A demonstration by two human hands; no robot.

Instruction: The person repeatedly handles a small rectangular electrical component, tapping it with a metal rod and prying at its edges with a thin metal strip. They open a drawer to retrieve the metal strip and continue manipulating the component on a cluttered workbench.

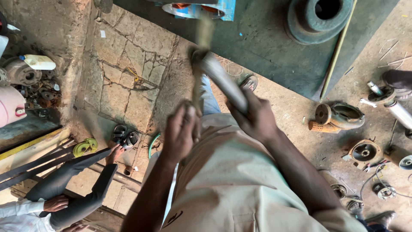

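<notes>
My right hand (256, 117) grips a grey metal bar or pipe (223, 80) that slants up toward a green metal table (266, 47). My left hand (182, 131) is closed around a thin, blurred rod-like tool (198, 73) that reaches up to the same spot near the table's edge. Both tools are motion-blurred where they meet. Below my hands I see my beige shirt (231, 180) and blue trousers.
On the green table sit a round cast ring (317, 19) and a blue motor part with copper windings (197, 8). Pump housings and metal parts (343, 116) lie on the floor at right. Another person sits at lower left (64, 189). A sandal (249, 81) lies by the table.
</notes>
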